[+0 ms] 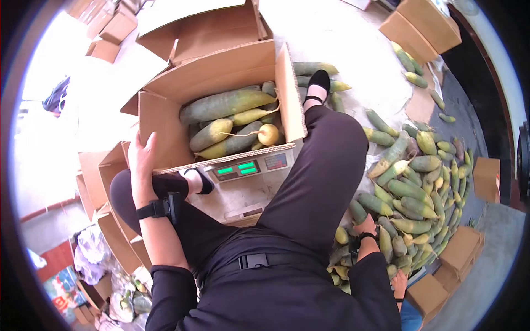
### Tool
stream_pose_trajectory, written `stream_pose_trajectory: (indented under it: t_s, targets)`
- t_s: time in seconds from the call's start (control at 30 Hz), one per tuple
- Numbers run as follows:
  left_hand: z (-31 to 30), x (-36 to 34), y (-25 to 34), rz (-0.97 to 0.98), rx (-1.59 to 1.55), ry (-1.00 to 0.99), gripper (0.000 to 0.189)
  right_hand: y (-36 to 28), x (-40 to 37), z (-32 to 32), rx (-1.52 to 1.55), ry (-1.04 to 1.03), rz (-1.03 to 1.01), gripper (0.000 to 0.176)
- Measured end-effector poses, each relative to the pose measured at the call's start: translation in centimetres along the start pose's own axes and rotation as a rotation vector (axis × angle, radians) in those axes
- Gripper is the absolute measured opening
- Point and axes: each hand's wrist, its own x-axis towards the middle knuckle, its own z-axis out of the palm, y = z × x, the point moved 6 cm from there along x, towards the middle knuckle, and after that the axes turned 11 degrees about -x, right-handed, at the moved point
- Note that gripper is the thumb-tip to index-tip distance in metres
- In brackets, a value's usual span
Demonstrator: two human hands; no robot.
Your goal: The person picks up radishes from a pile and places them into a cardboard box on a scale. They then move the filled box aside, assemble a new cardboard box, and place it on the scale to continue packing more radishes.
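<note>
My left hand (141,157) rests against the near left corner of a cardboard box (221,60), thumb and fingers spread apart. Inside the box lie several large green radishes (226,106), one with its pale round end and thin root facing up. Under the box is a scale (237,170) with lit green displays. Down at my right side, my right hand (364,226) is closed round the end of a green radish (358,210) at the edge of a big heap of radishes (411,190). Its fingertips are partly hidden.
Another person's hand (398,282) is at the heap's near edge. Loose radishes (314,68) lie by my right foot. More cardboard boxes (425,27) stand at the upper right, and open cartons (118,237) are on my left. Plastic bags (94,254) lie at the lower left.
</note>
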Motion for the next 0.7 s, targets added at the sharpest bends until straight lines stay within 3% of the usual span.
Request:
stream_pose_trajectory:
  t_s: [0.07,0.13,0.17,0.23,0.33,0.53,0.7]
  targets:
    - [0.0,-0.5,1.1,-0.019,0.01,-0.001,0.043,-0.5,-0.5,-0.6,-0.068,-0.002,0.01,0.086]
    - [0.0,-0.6,1.4,-0.035,-0.08,-0.01,0.042,-1.1,-0.8,-1.1,-0.246,0.051,-0.021,0.07]
    - [0.2,-0.4,0.6,-0.041,-0.075,-0.006,0.042,-1.2,-0.4,-0.8,-0.252,0.051,-0.028,0.07]
    - [0.5,0.0,-0.7,0.003,-0.136,-0.01,0.045,-1.3,1.1,0.2,-0.263,0.15,-0.007,0.051]
    - [0.4,-0.2,-0.1,-0.013,-0.097,-0.011,0.045,-1.3,3.6,2.8,-0.148,0.164,-0.003,0.037]
    - [0.4,0.0,0.0,-0.015,-0.096,0.003,0.046,-2.7,-1.0,0.2,-0.187,0.165,-0.084,0.042]
    - [0.1,-0.4,1.1,-0.029,-0.08,-0.002,0.046,-2.2,0.3,1.6,-0.014,0.06,-0.118,0.061]
